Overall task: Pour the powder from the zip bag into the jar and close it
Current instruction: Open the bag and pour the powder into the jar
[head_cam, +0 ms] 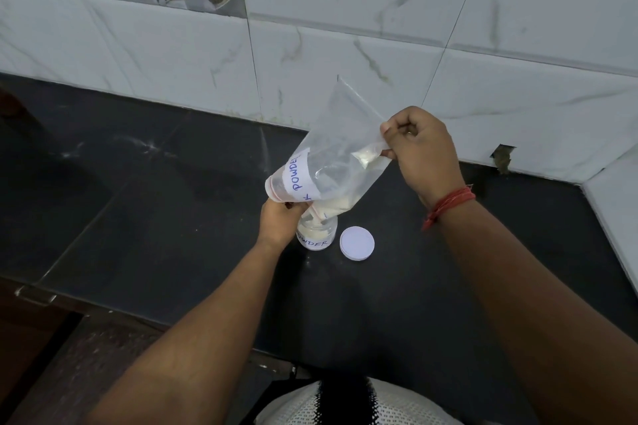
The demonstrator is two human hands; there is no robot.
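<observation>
A clear zip bag (340, 134) with a white "POWDER" label hangs tilted, mouth down, over a small clear jar (317, 235). My left hand (279, 221) grips the bag's mouth right above the jar's opening, and whitish powder is running into the jar. My right hand (419, 152) pinches the bag's raised bottom corner, where a little powder is caught. The jar stands on the black counter (155, 190), carries its own "POWDER" label and is partly filled. Its white round lid (357, 242) lies flat on the counter just right of the jar.
A white marble-tiled wall (345, 28) runs along the back of the counter and turns forward at the right. The counter's front edge (103, 314) lies close to my body. A red thread band (448, 205) circles my right wrist.
</observation>
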